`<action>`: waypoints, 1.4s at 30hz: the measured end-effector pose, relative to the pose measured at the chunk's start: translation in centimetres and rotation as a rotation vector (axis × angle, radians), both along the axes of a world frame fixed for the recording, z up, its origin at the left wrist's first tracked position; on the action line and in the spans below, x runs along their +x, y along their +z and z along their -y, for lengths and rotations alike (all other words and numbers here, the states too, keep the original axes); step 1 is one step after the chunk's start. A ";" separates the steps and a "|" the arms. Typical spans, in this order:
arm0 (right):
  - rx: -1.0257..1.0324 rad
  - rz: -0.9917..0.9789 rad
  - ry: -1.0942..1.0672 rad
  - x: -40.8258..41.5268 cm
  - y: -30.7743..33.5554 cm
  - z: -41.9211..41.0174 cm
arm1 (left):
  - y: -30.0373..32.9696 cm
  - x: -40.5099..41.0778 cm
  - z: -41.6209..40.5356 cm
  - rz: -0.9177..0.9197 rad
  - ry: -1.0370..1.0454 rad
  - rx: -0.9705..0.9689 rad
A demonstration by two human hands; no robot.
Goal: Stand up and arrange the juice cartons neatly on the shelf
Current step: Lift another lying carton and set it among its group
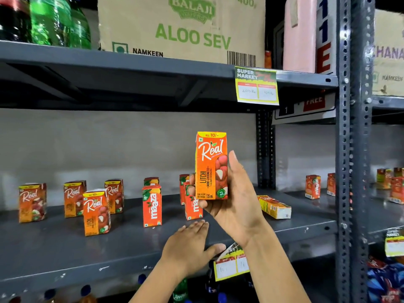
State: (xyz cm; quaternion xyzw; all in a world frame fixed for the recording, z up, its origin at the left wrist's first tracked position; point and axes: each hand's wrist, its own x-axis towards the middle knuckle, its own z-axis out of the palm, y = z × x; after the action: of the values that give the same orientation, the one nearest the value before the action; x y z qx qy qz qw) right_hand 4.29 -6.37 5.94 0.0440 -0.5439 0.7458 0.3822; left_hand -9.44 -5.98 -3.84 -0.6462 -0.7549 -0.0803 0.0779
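Upright, front label facing the camera, the litchi carton sits clamped in the right hand above the shelf; the left hand rests flat, fingers apart, on the shelf edge.

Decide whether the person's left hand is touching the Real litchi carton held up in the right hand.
Apart. The head view shows the left hand flat on the shelf edge, with bare shelf visible between it and the Real litchi carton raised in the right hand.

A grey metal shelf is seen. Left of the grip, Real cartons and Maaza cartons are stood upright; just right of it, one carton is laid flat.
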 end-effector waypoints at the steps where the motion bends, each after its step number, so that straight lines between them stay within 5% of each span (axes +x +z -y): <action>1: 0.005 0.005 -0.007 -0.1 0.0 -0.1 | 0.0 -0.1 -0.1 0.002 -0.002 0.000; 10: 0.122 0.147 -0.182 -4.1 0.0 0.1 | 0.7 -2.5 4.4 0.040 -0.014 -0.034; 29: 0.522 0.556 -0.267 -29.3 -1.7 8.3 | -0.2 -18.8 21.9 -0.012 0.354 0.085; 42: 0.716 0.842 -0.533 -31.6 -4.5 8.5 | -1.3 -21.1 24.0 -0.024 0.450 0.120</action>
State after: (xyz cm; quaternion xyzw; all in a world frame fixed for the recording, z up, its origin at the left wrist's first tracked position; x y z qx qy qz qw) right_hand -27.31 -14.88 1.44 -0.2662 -0.8571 0.3491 0.2696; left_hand -30.51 -29.94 -5.11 -0.4569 -0.8728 -0.0979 0.1410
